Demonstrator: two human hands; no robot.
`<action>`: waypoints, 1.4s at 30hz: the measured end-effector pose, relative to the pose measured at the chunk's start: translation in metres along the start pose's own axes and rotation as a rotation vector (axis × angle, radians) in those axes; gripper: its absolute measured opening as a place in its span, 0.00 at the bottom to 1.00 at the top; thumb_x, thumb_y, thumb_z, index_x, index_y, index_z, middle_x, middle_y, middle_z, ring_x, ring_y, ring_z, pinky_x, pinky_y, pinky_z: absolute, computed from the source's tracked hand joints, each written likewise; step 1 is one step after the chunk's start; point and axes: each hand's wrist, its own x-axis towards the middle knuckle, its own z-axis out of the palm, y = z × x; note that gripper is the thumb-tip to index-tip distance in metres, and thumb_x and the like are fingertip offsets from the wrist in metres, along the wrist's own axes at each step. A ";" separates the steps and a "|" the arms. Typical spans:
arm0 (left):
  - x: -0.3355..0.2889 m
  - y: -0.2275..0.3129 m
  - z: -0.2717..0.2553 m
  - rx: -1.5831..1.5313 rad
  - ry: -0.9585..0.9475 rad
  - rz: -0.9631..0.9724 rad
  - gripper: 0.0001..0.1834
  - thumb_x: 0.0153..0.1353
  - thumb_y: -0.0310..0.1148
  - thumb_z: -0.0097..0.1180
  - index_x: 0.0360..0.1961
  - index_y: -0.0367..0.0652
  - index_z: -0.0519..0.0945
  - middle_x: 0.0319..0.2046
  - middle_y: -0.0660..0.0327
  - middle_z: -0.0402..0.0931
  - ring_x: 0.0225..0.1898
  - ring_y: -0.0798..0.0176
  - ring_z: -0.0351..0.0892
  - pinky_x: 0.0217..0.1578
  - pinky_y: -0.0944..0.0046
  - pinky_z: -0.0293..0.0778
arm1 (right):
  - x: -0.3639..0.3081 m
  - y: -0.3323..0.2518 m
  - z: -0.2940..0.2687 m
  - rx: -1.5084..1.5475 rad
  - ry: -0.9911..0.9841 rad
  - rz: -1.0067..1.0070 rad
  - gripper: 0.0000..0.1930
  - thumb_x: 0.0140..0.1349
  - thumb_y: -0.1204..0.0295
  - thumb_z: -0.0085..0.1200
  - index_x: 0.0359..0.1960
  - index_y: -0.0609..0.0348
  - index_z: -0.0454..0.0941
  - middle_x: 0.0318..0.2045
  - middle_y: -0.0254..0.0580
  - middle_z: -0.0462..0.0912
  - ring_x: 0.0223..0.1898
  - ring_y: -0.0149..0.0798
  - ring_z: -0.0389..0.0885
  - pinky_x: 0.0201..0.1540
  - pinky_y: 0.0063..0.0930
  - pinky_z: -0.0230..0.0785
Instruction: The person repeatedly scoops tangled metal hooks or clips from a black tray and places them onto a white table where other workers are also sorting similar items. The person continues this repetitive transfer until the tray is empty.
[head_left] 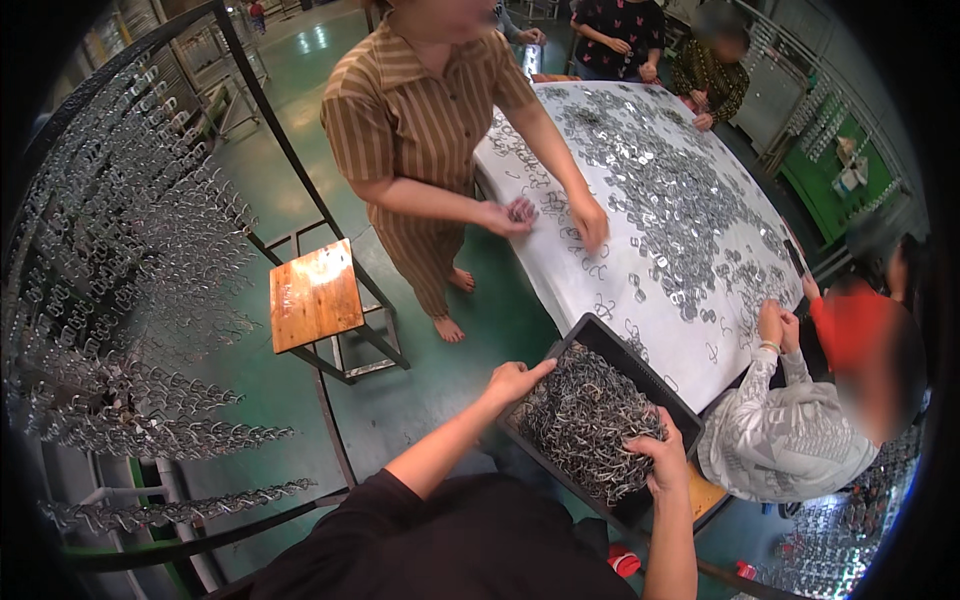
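A black plastic crate [610, 330] full of small bent metal hooks [583, 415] is tilted in front of me. My left hand [520, 382] grips its left rim, thumb laid along the top edge. Inside the crate, at its right side, my right hand [664, 452] is curled among the hooks, its thumb toward the middle of the heap. Some fingertips are sunk between the pieces. The crate's far corner reaches over the edge of a white-covered table [520, 165], where many flat metal pieces [665, 190] and loose hooks [600, 305] lie spread out.
A person in striped brown clothes [400, 130] stands at the table's left, handling hooks. A person in a grey patterned top [790, 440] works at the right; others stand behind. A wooden stool [315, 295] and racks of hanging metal parts [150, 250] are at left. Orange wood [706, 492] shows beneath the crate.
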 end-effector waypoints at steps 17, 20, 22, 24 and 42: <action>0.011 0.006 0.007 0.114 0.079 0.050 0.36 0.52 0.71 0.52 0.21 0.42 0.76 0.22 0.62 0.73 0.29 0.67 0.70 0.36 0.63 0.68 | 0.026 0.004 -0.030 -0.002 -0.135 -0.002 0.27 0.39 0.87 0.60 0.47 0.65 0.73 0.36 0.42 0.80 0.35 0.35 0.80 0.40 0.27 0.73; 0.018 0.007 0.005 0.110 0.004 0.030 0.35 0.53 0.69 0.53 0.24 0.42 0.79 0.23 0.62 0.74 0.31 0.68 0.71 0.37 0.65 0.68 | 0.026 0.000 -0.034 0.047 -0.183 0.041 0.27 0.39 0.87 0.60 0.47 0.66 0.73 0.36 0.43 0.80 0.35 0.34 0.80 0.39 0.26 0.73; 0.019 0.009 0.003 0.141 -0.049 -0.001 0.36 0.53 0.69 0.53 0.30 0.40 0.82 0.26 0.60 0.77 0.33 0.66 0.74 0.40 0.64 0.70 | 0.025 -0.002 -0.035 0.032 -0.187 0.048 0.26 0.39 0.87 0.59 0.46 0.65 0.73 0.37 0.42 0.80 0.35 0.34 0.80 0.39 0.25 0.73; 0.021 0.012 0.001 0.157 -0.062 0.029 0.38 0.53 0.69 0.52 0.32 0.39 0.83 0.28 0.59 0.79 0.35 0.65 0.76 0.41 0.64 0.71 | 0.024 -0.004 -0.035 0.025 -0.172 0.033 0.25 0.37 0.87 0.57 0.43 0.61 0.74 0.35 0.39 0.80 0.35 0.33 0.80 0.40 0.25 0.73; -0.005 0.027 0.007 -0.616 -0.268 -0.139 0.29 0.59 0.54 0.59 0.45 0.36 0.81 0.36 0.62 0.82 0.32 0.71 0.79 0.37 0.70 0.75 | 0.004 -0.002 -0.009 0.196 0.159 0.022 0.25 0.38 0.90 0.57 0.42 0.62 0.73 0.33 0.41 0.81 0.30 0.35 0.81 0.34 0.25 0.74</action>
